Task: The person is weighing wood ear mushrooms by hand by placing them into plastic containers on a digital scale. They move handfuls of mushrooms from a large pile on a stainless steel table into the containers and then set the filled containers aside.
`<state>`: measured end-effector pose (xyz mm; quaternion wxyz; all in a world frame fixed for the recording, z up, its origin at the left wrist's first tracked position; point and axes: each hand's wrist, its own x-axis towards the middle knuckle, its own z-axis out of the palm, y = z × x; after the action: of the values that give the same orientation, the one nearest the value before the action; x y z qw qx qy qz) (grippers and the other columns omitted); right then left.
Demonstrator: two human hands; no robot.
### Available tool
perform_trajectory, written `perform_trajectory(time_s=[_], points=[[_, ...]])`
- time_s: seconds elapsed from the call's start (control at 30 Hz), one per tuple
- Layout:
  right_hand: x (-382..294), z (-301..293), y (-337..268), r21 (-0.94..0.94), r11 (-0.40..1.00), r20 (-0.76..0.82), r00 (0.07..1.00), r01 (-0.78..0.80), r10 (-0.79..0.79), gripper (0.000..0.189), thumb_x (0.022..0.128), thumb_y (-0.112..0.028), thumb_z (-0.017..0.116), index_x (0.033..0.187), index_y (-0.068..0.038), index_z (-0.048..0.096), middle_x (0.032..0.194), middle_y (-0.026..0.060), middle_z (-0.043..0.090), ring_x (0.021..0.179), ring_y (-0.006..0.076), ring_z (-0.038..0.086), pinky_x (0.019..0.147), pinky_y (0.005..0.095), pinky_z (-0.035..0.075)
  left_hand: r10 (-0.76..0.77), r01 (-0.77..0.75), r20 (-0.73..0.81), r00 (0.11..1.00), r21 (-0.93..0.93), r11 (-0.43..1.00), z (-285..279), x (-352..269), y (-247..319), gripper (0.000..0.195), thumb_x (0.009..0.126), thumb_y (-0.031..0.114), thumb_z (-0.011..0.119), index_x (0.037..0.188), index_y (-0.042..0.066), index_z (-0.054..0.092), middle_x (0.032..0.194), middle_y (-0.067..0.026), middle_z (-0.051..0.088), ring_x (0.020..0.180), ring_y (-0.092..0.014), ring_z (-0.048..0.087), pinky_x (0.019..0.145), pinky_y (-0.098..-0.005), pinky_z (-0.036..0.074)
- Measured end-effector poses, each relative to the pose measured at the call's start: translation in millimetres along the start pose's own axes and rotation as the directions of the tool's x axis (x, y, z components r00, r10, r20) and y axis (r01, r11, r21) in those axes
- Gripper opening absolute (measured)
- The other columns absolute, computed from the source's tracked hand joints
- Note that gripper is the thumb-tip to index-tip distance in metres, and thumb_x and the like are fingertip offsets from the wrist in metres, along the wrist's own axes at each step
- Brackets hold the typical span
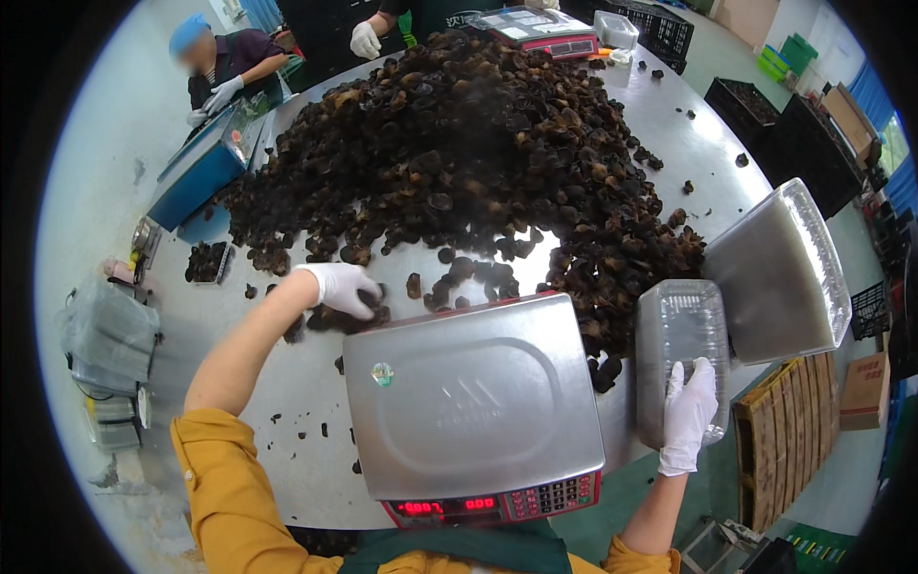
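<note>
My left hand (348,290), in a white glove, is at the far left corner of the weighing scale (473,402). Its fingers are curled around dark wood ear mushrooms (337,320), which look blurred. My gloved right hand (692,412) grips the near end of a clear plastic tray (678,323), to the right of the scale. The scale's bare metal platform lies in front of me, its lit red display and keypad on the near side. Beyond it rises a large heap of wood ear mushrooms (459,143).
A stack of clear trays (782,280) lies at the table's right edge. On the left are a filled tray (207,262) and a blue box (204,161). A second scale (541,32) stands at the back. Two other people with gloved hands are across the table. A wooden pallet (785,438) is at right.
</note>
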<state>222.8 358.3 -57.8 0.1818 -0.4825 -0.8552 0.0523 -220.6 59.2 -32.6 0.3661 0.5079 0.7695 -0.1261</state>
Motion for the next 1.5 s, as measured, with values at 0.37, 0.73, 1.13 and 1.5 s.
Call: perform_trajectory(time_s=[0.37, 0.73, 1.13, 1.5], points=[[1, 4, 8, -0.003, 0.997, -0.055, 0.996, 0.072, -0.072, 0.029, 0.091, -0.018, 0.06, 0.11, 0.003, 0.053, 0.098, 0.0231, 0.061, 0.088, 0.0401, 0.06, 0.075, 0.0451, 0.048, 0.306, 0.101, -0.722, 0.62, 0.461, 0.882, -99, 134, 78, 0.063, 0.072, 0.031, 0.074, 0.131, 0.032, 0.054, 0.146, -0.0118, 0.038, 0.135, -0.036, 0.036, 0.103, -0.0587, 0.036], [-2, 0, 6, 0.027, 0.999, -0.023, 0.999, 0.036, -0.036, 0.033, 0.092, -0.016, 0.059, 0.115, 0.006, 0.053, 0.102, 0.0238, 0.062, 0.093, 0.0401, 0.06, 0.079, 0.0447, 0.048, -0.102, 0.103, -0.605, 0.79, -0.032, 0.994, 22, 21, 14, 0.05, 0.07, 0.018, 0.068, 0.119, 0.021, 0.061, 0.14, -0.0207, 0.042, 0.121, -0.041, 0.047, 0.1, -0.0427, 0.044], [-1, 0, 6, 0.053, 0.998, 0.017, 1.0, 0.019, -0.02, 0.037, 0.093, -0.016, 0.058, 0.12, 0.009, 0.052, 0.107, 0.0258, 0.061, 0.097, 0.0403, 0.06, 0.083, 0.0434, 0.048, 0.434, -0.113, -0.825, 0.361, 0.424, 0.899, -137, 99, 52, 0.038, 0.082, -0.001, 0.058, 0.119, 0.011, 0.06, 0.127, -0.0183, 0.057, 0.114, -0.035, 0.056, 0.094, -0.0382, 0.049], [0, -2, 5, 0.058, 0.998, 0.055, 0.998, -0.03, 0.026, 0.036, 0.093, -0.018, 0.058, 0.118, 0.007, 0.052, 0.107, 0.0256, 0.061, 0.097, 0.0402, 0.06, 0.083, 0.0435, 0.048, 0.276, 0.036, -0.845, 0.457, 0.327, 0.944, -108, 180, 17, 0.024, 0.076, 0.005, 0.061, 0.1, 0.007, 0.058, 0.102, -0.0156, 0.056, 0.097, -0.034, 0.059, 0.08, -0.0415, 0.051]])
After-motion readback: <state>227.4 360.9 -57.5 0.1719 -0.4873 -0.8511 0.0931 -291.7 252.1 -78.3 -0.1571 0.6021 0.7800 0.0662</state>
